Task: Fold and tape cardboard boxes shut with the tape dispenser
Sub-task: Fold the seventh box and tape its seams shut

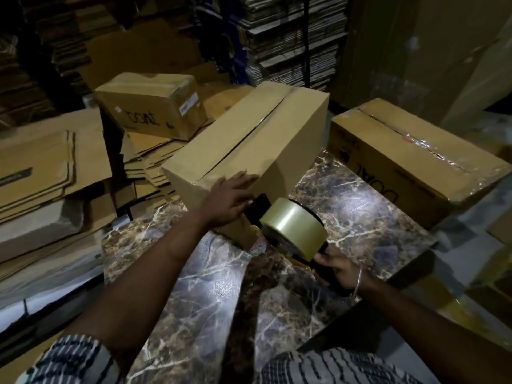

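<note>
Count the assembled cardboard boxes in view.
3: the untaped box under the left hand on the marble table, the taped box at right, one behind left. The dark background may hide more.

marble table (360, 206) | flattened cardboard stacks (41, 167) | shelves, possibly (299, 37)

A plain brown box (249, 145) lies slantwise on the marble worktop (360, 206), flaps folded shut with the seam untaped, the tape dispenser (291, 231) touching its near end.
</note>
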`<state>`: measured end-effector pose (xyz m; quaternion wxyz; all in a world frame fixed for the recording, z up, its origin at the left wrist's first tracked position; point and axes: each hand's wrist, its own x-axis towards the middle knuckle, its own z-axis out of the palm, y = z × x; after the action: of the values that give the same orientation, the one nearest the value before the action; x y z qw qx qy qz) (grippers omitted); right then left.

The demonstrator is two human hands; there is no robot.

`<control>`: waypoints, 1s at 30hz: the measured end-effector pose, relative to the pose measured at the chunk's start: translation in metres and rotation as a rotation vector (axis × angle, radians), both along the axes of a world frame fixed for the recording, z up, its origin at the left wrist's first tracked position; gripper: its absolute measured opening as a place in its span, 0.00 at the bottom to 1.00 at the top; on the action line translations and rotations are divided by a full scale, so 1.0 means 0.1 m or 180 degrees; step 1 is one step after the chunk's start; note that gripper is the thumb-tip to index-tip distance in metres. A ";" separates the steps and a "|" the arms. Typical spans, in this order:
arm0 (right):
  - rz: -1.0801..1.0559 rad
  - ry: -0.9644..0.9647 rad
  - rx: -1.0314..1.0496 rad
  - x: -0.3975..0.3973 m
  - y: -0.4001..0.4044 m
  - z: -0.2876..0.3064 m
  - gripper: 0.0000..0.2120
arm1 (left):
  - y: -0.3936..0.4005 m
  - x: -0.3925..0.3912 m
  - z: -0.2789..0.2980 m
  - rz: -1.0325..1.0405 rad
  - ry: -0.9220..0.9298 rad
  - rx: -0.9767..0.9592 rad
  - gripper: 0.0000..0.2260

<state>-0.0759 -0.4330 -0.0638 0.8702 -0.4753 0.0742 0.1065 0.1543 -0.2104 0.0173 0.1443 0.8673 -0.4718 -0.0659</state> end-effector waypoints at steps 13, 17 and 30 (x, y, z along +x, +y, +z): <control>0.0141 0.0219 0.0019 0.18 0.08 -0.07 0.35 | -0.03 0.03 0.06 0.0140 0.0343 0.0038 0.13; 0.0097 0.0084 0.0226 0.19 0.13 0.17 0.46 | -0.04 0.03 0.10 0.0149 0.0485 0.0086 0.19; -0.0418 0.0599 0.0387 0.18 -0.12 0.05 0.21 | -0.04 -0.05 0.23 0.0203 0.0678 0.0145 0.08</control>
<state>-0.0576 -0.4446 -0.0587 0.8917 -0.4038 0.1798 0.0977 0.1496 -0.2145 0.0401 0.1759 0.8730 -0.4243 -0.1638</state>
